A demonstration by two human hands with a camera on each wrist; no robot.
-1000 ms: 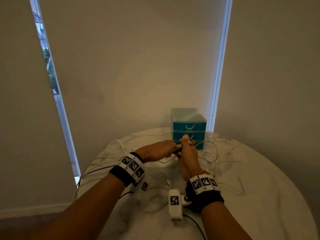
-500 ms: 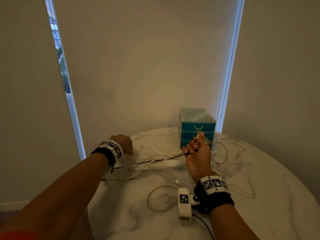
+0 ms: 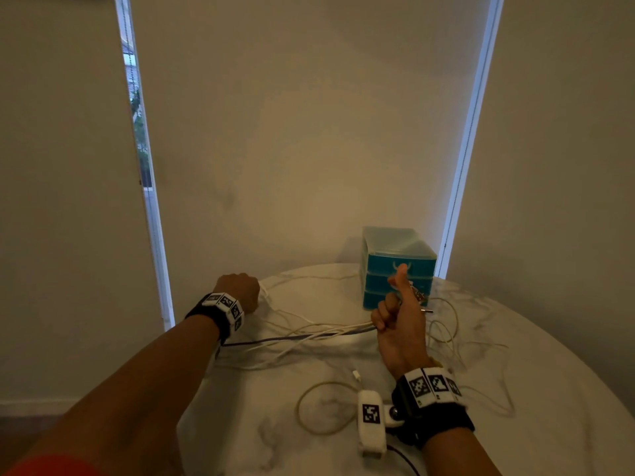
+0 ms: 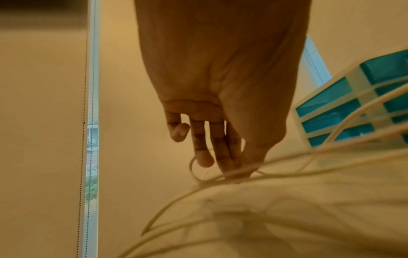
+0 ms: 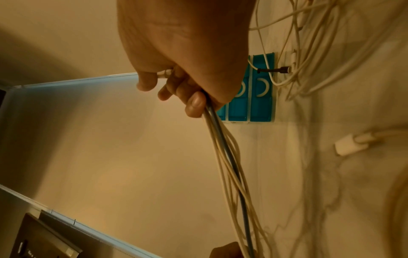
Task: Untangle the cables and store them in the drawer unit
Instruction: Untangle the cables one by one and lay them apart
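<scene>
Both hands grip the cables [image 3: 309, 334], stretched between left hand [image 3: 240, 290] and right hand [image 3: 398, 324].

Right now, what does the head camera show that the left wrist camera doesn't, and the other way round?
Only the head view shows the right hand gripping a bundle of cables, both wristbands, the round marble table and a loose cable loop near its front edge.

Only the left wrist view shows the left hand's fingertips from below, pinching a white cable.

Both show the left hand, pale cables crossing the table, the teal drawer unit with its drawers closed, and the window blinds.
</scene>
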